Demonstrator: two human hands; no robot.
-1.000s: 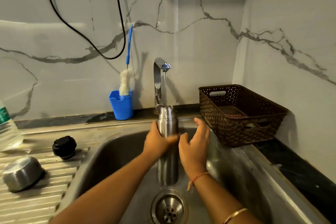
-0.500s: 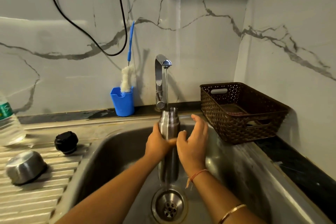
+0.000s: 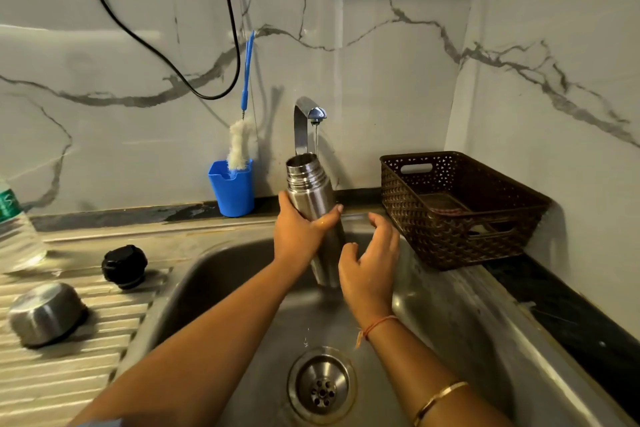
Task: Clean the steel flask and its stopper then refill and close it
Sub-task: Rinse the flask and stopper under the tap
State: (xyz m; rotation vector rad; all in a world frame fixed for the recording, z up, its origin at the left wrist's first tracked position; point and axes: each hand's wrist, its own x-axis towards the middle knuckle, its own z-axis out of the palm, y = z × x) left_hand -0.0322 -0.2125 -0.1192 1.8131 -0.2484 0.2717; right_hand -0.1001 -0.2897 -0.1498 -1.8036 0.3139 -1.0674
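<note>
Over sink, open steel flask, tilted, left hand gripping.

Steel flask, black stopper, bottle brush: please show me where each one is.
steel flask (image 3: 313,198): head view, on its body below the threaded neck.
black stopper (image 3: 124,265): head view, on its domed top.
bottle brush (image 3: 239,144): head view, on its white bristles.

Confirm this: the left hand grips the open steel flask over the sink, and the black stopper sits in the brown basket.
Wrong: the head view shows the black stopper on the drainboard left of the sink, not in the brown basket. The rest holds.
</note>
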